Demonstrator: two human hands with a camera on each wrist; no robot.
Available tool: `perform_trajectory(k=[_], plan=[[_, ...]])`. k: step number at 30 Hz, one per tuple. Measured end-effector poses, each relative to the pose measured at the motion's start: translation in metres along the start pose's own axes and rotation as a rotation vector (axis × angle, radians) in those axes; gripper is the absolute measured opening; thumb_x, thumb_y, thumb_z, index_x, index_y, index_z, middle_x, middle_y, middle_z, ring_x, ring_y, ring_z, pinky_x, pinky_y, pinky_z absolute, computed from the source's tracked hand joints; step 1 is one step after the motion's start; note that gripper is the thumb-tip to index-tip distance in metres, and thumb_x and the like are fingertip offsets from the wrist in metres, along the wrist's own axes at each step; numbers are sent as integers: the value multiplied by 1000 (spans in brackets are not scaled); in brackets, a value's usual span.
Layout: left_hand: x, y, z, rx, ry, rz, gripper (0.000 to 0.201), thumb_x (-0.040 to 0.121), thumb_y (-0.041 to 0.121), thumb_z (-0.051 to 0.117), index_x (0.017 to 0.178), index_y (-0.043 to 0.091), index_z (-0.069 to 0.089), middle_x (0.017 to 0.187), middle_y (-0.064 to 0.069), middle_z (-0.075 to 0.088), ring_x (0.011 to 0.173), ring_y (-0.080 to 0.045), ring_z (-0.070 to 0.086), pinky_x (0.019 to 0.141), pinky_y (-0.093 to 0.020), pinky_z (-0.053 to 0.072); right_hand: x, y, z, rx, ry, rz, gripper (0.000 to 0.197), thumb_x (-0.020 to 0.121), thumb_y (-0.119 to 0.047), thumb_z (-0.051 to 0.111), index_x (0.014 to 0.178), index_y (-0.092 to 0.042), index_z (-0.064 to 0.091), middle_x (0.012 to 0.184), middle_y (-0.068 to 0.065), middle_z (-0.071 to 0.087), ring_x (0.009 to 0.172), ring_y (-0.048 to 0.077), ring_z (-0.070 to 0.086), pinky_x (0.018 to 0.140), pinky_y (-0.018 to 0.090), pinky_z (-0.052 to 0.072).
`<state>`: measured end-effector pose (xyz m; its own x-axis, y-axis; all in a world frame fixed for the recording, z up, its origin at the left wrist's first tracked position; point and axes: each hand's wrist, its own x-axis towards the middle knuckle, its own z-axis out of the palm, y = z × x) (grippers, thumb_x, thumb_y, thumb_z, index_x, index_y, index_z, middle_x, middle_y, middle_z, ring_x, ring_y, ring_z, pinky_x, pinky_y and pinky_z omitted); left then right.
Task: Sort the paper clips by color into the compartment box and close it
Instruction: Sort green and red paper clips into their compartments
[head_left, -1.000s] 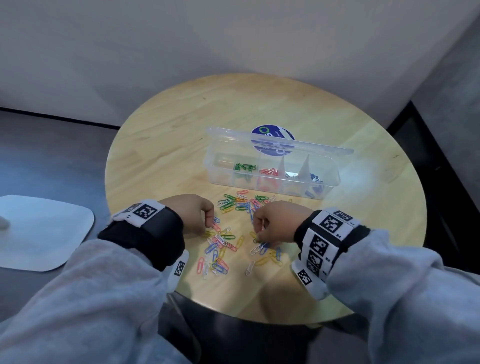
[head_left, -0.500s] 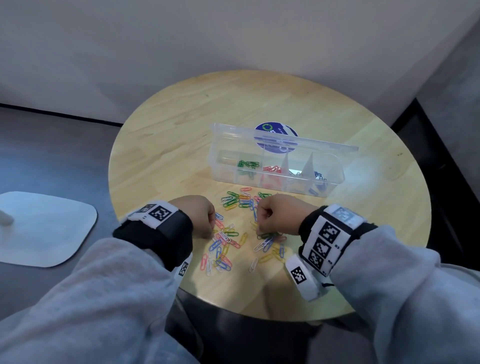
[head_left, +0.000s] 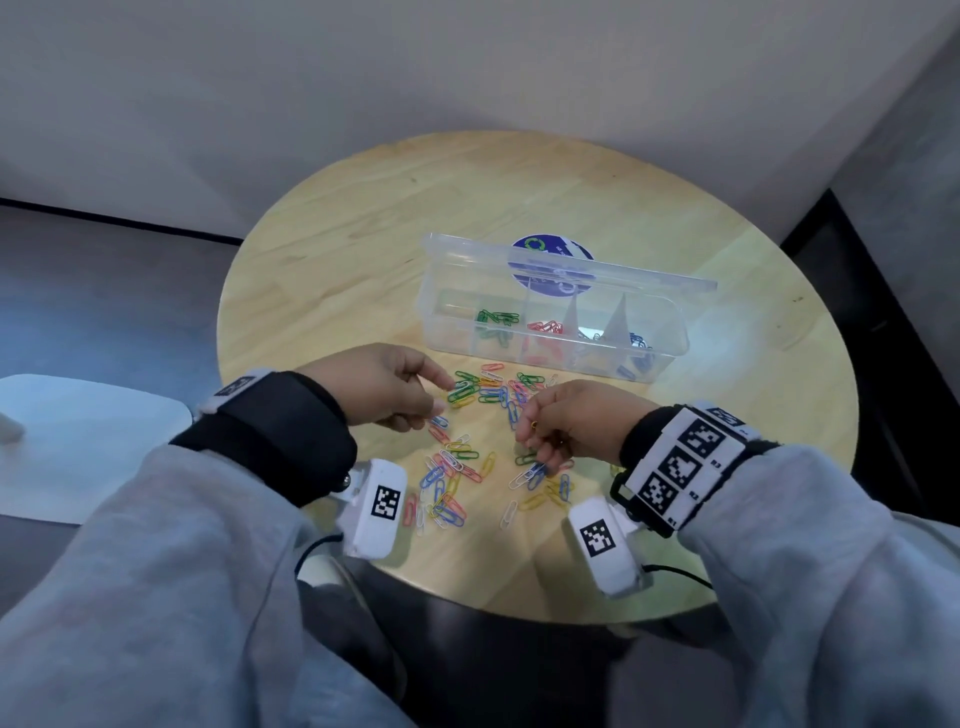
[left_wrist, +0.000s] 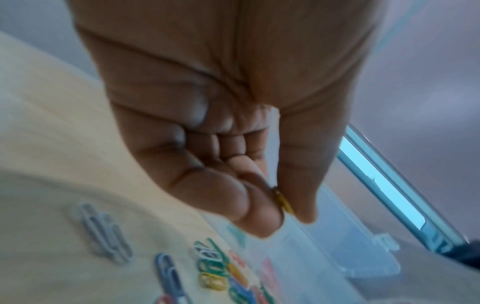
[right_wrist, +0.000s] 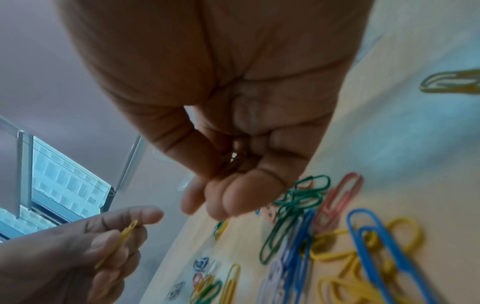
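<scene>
Loose paper clips (head_left: 467, 457) of several colours lie scattered on the round wooden table (head_left: 337, 270), in front of the clear compartment box (head_left: 670, 358). The box's lid (head_left: 571, 270) stands open. Inside are green clips (head_left: 497, 317), red clips (head_left: 545, 328) and blue clips (head_left: 640, 344) in separate compartments. My left hand (head_left: 441, 397) hovers over the pile's left side and pinches a yellow clip (left_wrist: 283, 202) between thumb and forefinger. My right hand (head_left: 527, 431) is curled above the pile's right side and holds a small clip (right_wrist: 235, 161) in its fingers; it looks yellow in the head view.
A round blue sticker (head_left: 550, 249) lies on the table behind the box. A flat white object (head_left: 78, 441) is on the floor to the left. Walls close in behind and to the right of the table. The table's near edge is under my wrists.
Both hands have lifted off the pile. The left hand has moved forward with a yellow clip pinched in it, and the right hand has turned slightly with its own clip.
</scene>
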<state>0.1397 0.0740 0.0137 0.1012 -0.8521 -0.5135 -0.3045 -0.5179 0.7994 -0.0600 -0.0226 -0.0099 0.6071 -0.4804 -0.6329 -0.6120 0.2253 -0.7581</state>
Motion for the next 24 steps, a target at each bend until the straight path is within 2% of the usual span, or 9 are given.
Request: perform_trajectory(k=[3,5,7,10,12,14,17,20,24], plan=[[-1,4,-1,-170,-4,-20,20,90,-2,54,82,14,64,49,6,59,43,-4,57,48,-13,50,-3,-1,-1,-67,-10,-21,34,83,14,28,66,-7,48,75,19,49,54,24,45,53,31,34],[-2,6,0,-277,2,-43,24,92,-2,47,78,11,62,56,0,57,43,-6,57,45,-14,50,-8,-1,-4,-268,-20,-42,28,81,10,37,67,-13,47,85,20,52,58,24,49,52,27,39],[-1,7,2,-364,19,-71,27,94,1,41,77,10,59,63,-4,53,42,-7,56,42,-14,48,-14,-4,-3,-538,-18,-73,22,80,0,49,70,-19,49,80,9,57,63,20,51,52,21,39],[2,9,5,-363,55,-123,25,95,8,40,77,10,58,66,-4,49,42,-7,52,40,-13,44,-17,-9,6,-822,23,-150,18,79,-12,66,78,-25,52,64,-9,44,57,7,43,55,21,36],[5,9,8,-220,90,-155,18,92,10,47,77,10,57,64,-2,46,47,-11,44,43,-16,37,-12,-12,14,-935,23,-180,20,77,-18,70,88,-28,57,66,-8,44,60,7,44,62,27,41],[8,8,11,48,101,-144,11,89,13,55,77,13,57,62,-1,44,52,-14,38,49,-21,31,-6,-13,21,-1025,5,-179,27,77,-20,68,100,-31,59,69,-6,48,65,12,49,67,30,46],[9,7,19,457,87,-78,4,81,22,66,79,22,63,64,8,52,58,-7,45,55,-21,34,-2,-17,29,-1158,-14,-179,33,79,-20,66,109,-32,57,70,-7,49,77,19,52,72,31,48],[10,9,32,583,63,-69,10,78,19,66,84,28,65,64,12,54,59,-3,48,55,-19,36,0,-18,32,-1195,-21,-186,21,82,-20,65,101,-24,59,79,-5,51,80,19,50,66,27,41],[16,9,41,686,55,-64,15,77,16,66,86,29,65,62,10,53,56,-3,48,50,-18,33,2,-16,29,-1189,-28,-177,10,79,-14,64,80,-22,57,68,-9,48,76,17,51,59,26,40]])
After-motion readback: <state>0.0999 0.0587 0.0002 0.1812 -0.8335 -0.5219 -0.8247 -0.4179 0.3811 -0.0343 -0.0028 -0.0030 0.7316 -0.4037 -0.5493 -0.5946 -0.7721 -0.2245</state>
